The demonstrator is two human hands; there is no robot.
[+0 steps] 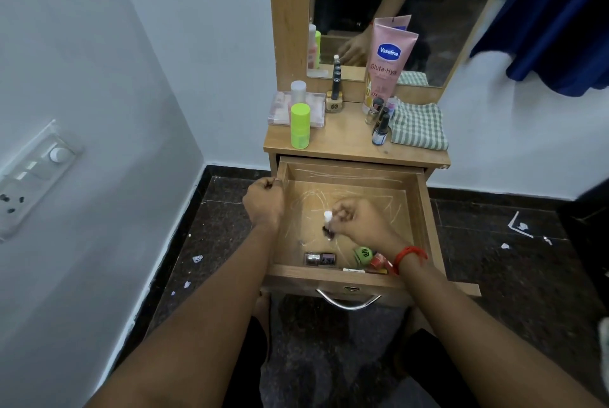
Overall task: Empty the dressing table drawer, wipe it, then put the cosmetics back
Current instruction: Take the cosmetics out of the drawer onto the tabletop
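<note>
So the drawer [349, 177] is pulled right out and it's the anchor for everything here. Left hand [263, 201] is curled over the drawer's left wall, fingers closed on the edge, I'd guess to keep it from sliding or wobbling while the other hand digs around. Right hand [357, 220] is down inside, about the middle of the drawer floor, fingers pinched shut on a small item with a white tip [328, 217] (could be a little bottle or tube, too blurry to say), with something dark just under it.

Still left in the drawer, all bunched along the front wall: a dark little compact-looking thing [319, 258], a green round pot [363, 254], something red [379, 261] beside it, and a thin white stick [354, 270] right against the front board. The floor of the drawer is scratched or streaked with pale marks.

Above the drawer, on the surface [349, 140], the stuff already out: a lime green bottle [300, 126], the pink Vaseline tube [385, 61] leaning on the mirror [445, 28], some small nail polish type bottles [380, 124], and a green checked cloth [418, 126] parked at the right, presumably waiting for the wipe.

My read: emptying is mostly done, a handful of bits to go
</note>
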